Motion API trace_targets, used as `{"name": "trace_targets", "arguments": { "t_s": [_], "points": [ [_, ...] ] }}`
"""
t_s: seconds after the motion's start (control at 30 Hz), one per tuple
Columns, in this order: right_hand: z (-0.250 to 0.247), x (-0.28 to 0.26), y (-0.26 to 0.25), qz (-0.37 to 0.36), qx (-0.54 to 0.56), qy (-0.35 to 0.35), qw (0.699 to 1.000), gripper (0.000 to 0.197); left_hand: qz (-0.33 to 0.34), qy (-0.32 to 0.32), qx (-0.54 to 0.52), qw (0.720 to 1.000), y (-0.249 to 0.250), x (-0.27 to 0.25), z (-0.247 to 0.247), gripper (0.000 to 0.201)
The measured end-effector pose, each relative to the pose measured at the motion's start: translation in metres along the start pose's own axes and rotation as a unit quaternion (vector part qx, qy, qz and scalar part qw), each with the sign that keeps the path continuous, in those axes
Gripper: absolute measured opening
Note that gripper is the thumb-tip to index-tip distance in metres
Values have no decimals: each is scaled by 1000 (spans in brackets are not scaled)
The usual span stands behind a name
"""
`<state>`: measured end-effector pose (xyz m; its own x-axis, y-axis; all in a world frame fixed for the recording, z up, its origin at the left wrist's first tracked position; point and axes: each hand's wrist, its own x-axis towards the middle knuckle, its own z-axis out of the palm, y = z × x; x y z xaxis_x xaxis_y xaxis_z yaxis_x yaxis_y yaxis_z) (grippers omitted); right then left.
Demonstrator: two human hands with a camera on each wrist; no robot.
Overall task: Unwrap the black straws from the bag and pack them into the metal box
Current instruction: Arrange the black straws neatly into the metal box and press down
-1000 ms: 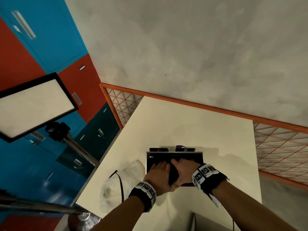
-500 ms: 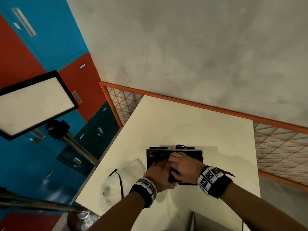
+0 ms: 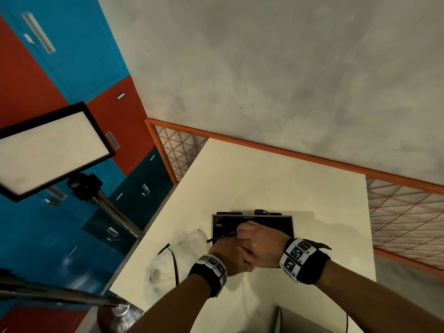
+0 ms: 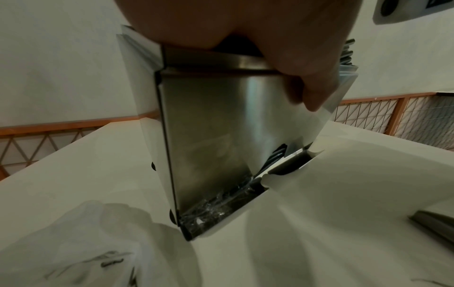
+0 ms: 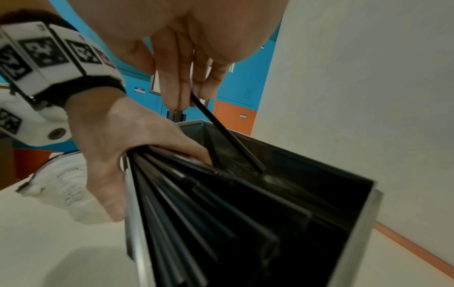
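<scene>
The open metal box [image 3: 283, 223] stands on the cream table [image 3: 264, 179], and both hands are over its near left part. My left hand [image 3: 227, 252] grips a fanned bundle of black straws [image 5: 186, 209] at the box's near wall, with one finger [image 4: 312, 83] down the outside of the steel side. My right hand [image 3: 260, 242] pinches a single black straw [image 5: 226, 136] whose lower end reaches into the box. The crumpled clear plastic bag [image 3: 173, 260] lies on the table just left of the box.
A black cable [image 3: 175, 263] crosses the bag. Small dark and purple items [image 3: 260, 211] sit behind the box. A grey object [image 3: 302, 320] lies at the table's near edge. A light panel on a stand [image 3: 48, 150] is off to the left, and an orange mesh fence [image 3: 403, 224] runs behind.
My right hand has lifted from lying flat across the box and now pinches one straw. A straw end now pokes out to the left. My left hand stays at the near wall.
</scene>
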<state>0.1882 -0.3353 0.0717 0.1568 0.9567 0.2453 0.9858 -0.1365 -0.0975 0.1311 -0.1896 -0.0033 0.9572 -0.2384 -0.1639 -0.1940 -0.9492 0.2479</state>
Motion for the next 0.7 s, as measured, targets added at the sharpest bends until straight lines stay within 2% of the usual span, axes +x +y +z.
{"name": "trace_targets", "arguments": {
  "t_s": [0.1, 0.17, 0.27, 0.4, 0.43, 0.5, 0.6, 0.63, 0.7],
  "points": [
    [6, -4, 10, 26, -64, -24, 997, 37, -10, -1, -3, 1000, -2, 1, 2, 68],
    [9, -8, 18, 53, -106, -76, 990, 33, -11, 7, 17, 1000, -3, 1, 5, 81],
    [10, -10, 21, 99, -92, -131, 982, 28, -5, 28, 32, 999, -3, 0, 6, 80],
    [13, -14, 14, 188, -16, -135, 973, 32, 0, 47, 44, 998, -1, -3, 8, 80],
    [12, -17, 13, 221, 17, -139, 965, 36, -1, 51, 44, 998, -1, -3, 9, 81],
    [11, -26, 12, 278, 81, -176, 941, 56, 0, 61, 45, 997, 0, -5, 8, 81],
    [13, -41, 13, 298, 76, -239, 921, 93, 9, 66, 50, 996, 1, -6, 7, 80],
    [16, -43, 13, 294, 60, -255, 919, 98, 11, 67, 50, 996, 1, -7, 6, 80],
    [20, -44, 13, 292, 45, -267, 917, 95, 6, 62, 46, 997, 2, -8, 7, 77]
  ]
}}
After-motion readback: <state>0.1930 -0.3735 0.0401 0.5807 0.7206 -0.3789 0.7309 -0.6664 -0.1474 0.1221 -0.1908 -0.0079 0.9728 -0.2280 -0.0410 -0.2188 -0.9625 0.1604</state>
